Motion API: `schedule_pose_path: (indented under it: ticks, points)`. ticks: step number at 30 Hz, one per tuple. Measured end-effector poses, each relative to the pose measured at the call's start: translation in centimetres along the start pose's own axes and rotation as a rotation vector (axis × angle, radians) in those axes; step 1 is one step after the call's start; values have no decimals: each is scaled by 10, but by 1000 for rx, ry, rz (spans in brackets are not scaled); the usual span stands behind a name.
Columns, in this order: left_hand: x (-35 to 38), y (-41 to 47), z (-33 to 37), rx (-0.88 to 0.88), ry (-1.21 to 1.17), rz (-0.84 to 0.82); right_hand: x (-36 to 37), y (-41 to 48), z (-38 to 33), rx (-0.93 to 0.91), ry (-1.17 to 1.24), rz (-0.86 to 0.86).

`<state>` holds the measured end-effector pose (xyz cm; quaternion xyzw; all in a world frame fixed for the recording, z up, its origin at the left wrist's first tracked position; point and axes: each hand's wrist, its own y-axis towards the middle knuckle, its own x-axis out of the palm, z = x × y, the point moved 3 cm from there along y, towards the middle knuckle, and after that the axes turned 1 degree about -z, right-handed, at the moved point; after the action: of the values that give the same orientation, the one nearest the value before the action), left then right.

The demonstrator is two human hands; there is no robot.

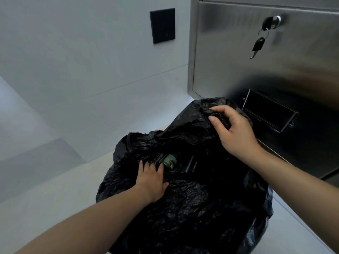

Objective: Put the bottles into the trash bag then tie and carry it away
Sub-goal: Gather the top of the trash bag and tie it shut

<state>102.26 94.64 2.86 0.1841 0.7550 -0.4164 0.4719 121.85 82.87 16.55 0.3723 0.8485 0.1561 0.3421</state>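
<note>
A large black trash bag (192,208) stands on the pale floor below me, its mouth gaping in the middle. Inside the opening lies a dark green bottle (168,160), with a second dark bottle or box with pale lettering (191,165) beside it. My left hand (152,180) grips the near left edge of the bag's mouth, its fingers closed over the plastic. Raised above it, my right hand (233,129) pinches the far rim of the bag and holds it up. The bag's lower part is hidden by its own folds.
A stainless steel cabinet (238,52) rises at the right, with keys (260,41) hanging from its lock and a dark slot flap (269,112) just behind my right hand. On the pale wall at the left is a black plate (162,25).
</note>
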Motion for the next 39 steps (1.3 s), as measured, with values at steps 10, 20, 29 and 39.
schedule_pose_path:
  ticks: [10,20,29,39]
  points:
    - [-12,-25,-9,194,-374,67,-8,4,4,-5,18,33]
    - [-31,-41,-31,85,-319,67,-1,8,-1,5,51,3]
    - [-116,-56,-49,150,-724,683,-11,11,-12,-30,56,33]
    - [-238,-74,-37,427,-1280,972,-26,88,-75,45,284,128]
